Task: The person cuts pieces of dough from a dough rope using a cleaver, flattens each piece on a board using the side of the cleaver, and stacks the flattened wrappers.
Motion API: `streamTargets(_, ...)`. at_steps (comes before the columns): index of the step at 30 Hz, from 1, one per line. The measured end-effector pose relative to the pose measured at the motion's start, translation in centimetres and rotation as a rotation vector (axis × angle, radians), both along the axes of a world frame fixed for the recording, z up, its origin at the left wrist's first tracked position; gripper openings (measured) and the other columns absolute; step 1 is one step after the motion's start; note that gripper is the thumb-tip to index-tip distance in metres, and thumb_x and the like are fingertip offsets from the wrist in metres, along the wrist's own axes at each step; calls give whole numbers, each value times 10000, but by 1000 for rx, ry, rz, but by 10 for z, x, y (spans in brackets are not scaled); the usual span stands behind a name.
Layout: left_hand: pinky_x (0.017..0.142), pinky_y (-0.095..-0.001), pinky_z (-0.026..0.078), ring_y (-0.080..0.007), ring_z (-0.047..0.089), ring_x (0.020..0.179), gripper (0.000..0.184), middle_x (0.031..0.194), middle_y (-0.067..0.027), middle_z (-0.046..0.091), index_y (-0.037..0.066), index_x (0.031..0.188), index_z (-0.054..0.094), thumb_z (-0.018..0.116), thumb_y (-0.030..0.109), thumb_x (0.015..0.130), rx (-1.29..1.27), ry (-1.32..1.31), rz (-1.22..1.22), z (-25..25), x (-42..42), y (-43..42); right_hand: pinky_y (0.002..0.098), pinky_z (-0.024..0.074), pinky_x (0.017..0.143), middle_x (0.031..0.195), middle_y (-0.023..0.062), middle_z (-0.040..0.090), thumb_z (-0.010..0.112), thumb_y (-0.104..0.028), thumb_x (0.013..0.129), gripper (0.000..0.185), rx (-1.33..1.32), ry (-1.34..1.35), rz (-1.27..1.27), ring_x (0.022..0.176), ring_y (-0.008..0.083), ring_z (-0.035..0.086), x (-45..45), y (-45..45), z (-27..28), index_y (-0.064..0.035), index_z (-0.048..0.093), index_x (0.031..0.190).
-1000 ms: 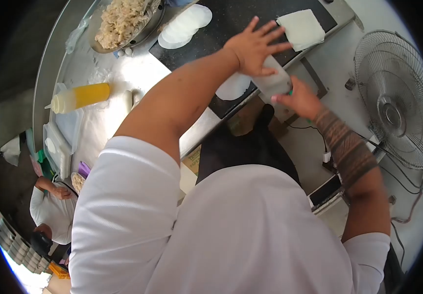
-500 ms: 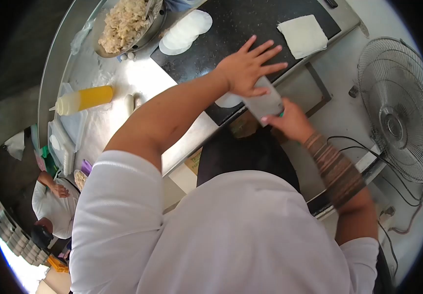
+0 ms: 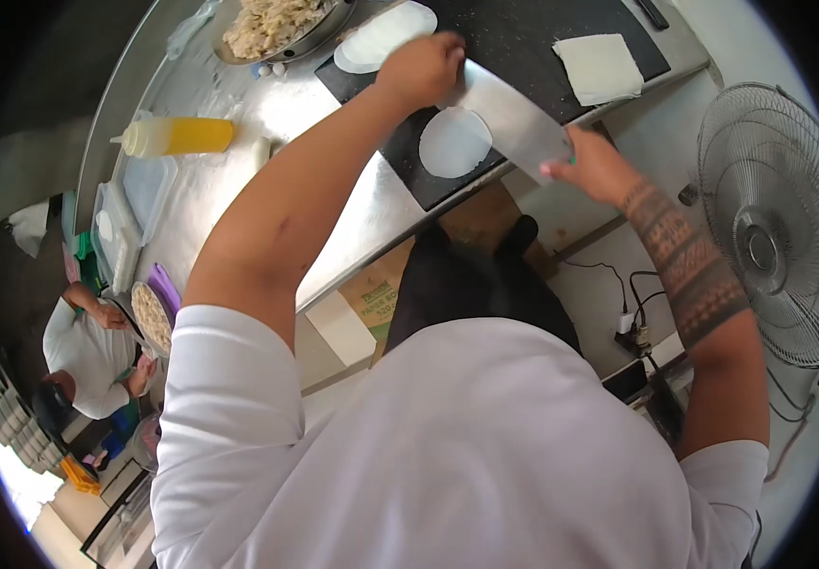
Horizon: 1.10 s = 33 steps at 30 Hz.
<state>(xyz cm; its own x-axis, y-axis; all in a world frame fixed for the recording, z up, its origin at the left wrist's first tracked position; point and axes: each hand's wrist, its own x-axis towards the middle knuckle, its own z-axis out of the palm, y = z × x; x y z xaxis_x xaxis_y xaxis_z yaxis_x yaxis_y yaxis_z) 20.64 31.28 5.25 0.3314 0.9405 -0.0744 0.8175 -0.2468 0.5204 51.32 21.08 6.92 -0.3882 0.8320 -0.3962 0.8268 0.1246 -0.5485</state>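
My right hand (image 3: 599, 166) is wrapped around the handle end of a cleaver (image 3: 518, 119), whose wide metal blade slants up and left over the black board (image 3: 504, 43). At the blade's far end my left hand (image 3: 424, 71) is closed with fingers curled; whether it grips the blade or something else is hidden. Just below and left of the blade, a thin round dough wrapper (image 3: 455, 142) lies flat on the board. Overlapping white wrappers (image 3: 386, 38) are laid out beyond my left hand. A folded white cloth (image 3: 599, 69) rests on the board's right part.
A metal bowl of filling (image 3: 277, 28) stands at the back left. A squeeze bottle of yellow liquid (image 3: 177, 137) lies on the steel table (image 3: 239, 180), near plastic containers (image 3: 120, 237). To the right is a fan (image 3: 765, 223) with cables. Another person (image 3: 97, 356) works at far left.
My left hand has gone from spread flat on the blade to closed at its far end. The cleaver has shifted right and up, exposing the round wrapper. The view has shifted slightly.
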Motion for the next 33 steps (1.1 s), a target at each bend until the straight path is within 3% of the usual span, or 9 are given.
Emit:
streamTargets(2, 767, -428, 609, -264, 741, 752, 488, 908, -168, 759, 62, 1292, 723, 578, 477, 1080, -407, -3, -72, 3, -1, -18, 468, 536, 956, 1135, 274, 718, 836, -414, 918, 694, -137, -39, -30, 1071, 411, 697, 18, -33, 6, 71, 582, 1344)
streamTargets(4, 602, -391, 588, -230, 693, 582, 647, 777, -150, 713, 39, 1249, 725, 683, 626, 980, -813, -85, 56, 30, 10, -47, 481, 533, 987, 1175, 270, 728, 833, -362, 925, 620, -225, -6, -45, 1131, 432, 695, 29, -64, 15, 51, 600, 1324)
streamTargets(6, 631, -378, 601, -226, 728, 671, 459, 821, -137, 718, 48, 1166, 732, 718, 469, 985, -469, 69, 7, 12, 12, -66, 467, 538, 972, 1167, 277, 726, 836, -360, 925, 607, -236, -40, -35, 1104, 412, 703, 33, -82, 30, 60, 612, 1303)
streamTargets(9, 679, -362, 628, -225, 754, 796, 256, 924, -140, 729, 21, 1139, 700, 715, 195, 952, -138, -50, 184, -7, -10, -89, 464, 540, 967, 1161, 267, 731, 823, -360, 935, 560, -200, 35, -131, 1097, 407, 708, 38, -86, 31, 51, 638, 1269)
streamTargets(13, 768, -329, 651, -227, 739, 885, 388, 1002, -128, 680, -36, 1273, 587, 654, -62, 891, -516, -473, 592, -3, -27, -105, 464, 542, 984, 1179, 262, 737, 786, -373, 959, 529, -13, 109, -233, 1124, 411, 709, 30, -63, 0, 46, 653, 1252)
streamTargets(20, 806, -327, 650, -210, 709, 928, 378, 1049, -119, 653, -27, 1302, 574, 665, -38, 935, -447, -827, 671, 2, -18, -125, 487, 533, 1045, 1307, 309, 684, 770, -378, 969, 582, -104, 162, -264, 1245, 455, 664, -85, -50, -50, 71, 612, 1304)
streamTargets(28, 696, -286, 573, -141, 689, 759, 330, 941, -67, 695, -20, 1256, 650, 677, 46, 934, -223, -719, 354, 99, -15, -99, 503, 541, 1027, 1251, 316, 697, 748, -395, 992, 568, -156, 199, -221, 1209, 460, 673, -89, -109, -33, 83, 604, 1262)
streamTargets(29, 788, -295, 609, -156, 684, 888, 345, 1044, -79, 664, -35, 1292, 625, 692, 4, 957, -226, -699, 329, 123, -9, -90, 502, 545, 1011, 1232, 313, 702, 748, -398, 993, 566, -130, 230, -221, 1176, 459, 683, -82, -115, -44, 91, 602, 1238)
streamTargets(33, 795, -306, 622, -162, 694, 867, 362, 997, -87, 674, -43, 1292, 631, 720, 31, 949, 6, -648, 222, 154, -6, -31, 502, 555, 975, 1193, 305, 715, 769, -410, 977, 553, -166, 225, -312, 1134, 451, 700, -64, -134, -40, 71, 616, 1203)
